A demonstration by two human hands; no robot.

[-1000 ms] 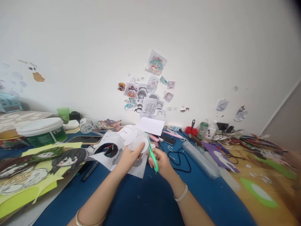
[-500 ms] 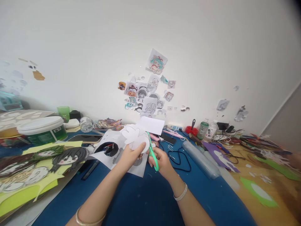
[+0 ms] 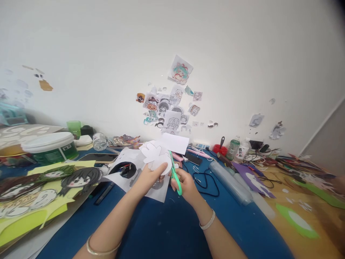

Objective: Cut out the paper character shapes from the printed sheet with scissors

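Note:
My left hand (image 3: 149,178) pinches a white paper cutout (image 3: 156,156) with drawn outlines and holds it up above the blue table (image 3: 167,230). My right hand (image 3: 185,185) grips green-handled scissors (image 3: 174,174), whose blades meet the cutout's right edge. Under both hands lies a white sheet (image 3: 126,169) with holes cut out of it. Each wrist wears a bracelet.
Yellow-green cartoon figure cutouts (image 3: 40,190) lie at the left, behind them a green tub with a white lid (image 3: 50,145) and a phone (image 3: 98,157). A black cable (image 3: 205,181), a clear tube (image 3: 229,181), bottles (image 3: 237,148) and paper scraps crowd the right. Stickers (image 3: 169,108) cover the wall.
The hands, cutout and scissors have stayed nearly in place; the cutout has turned slightly in my left hand and the view has shifted a little.

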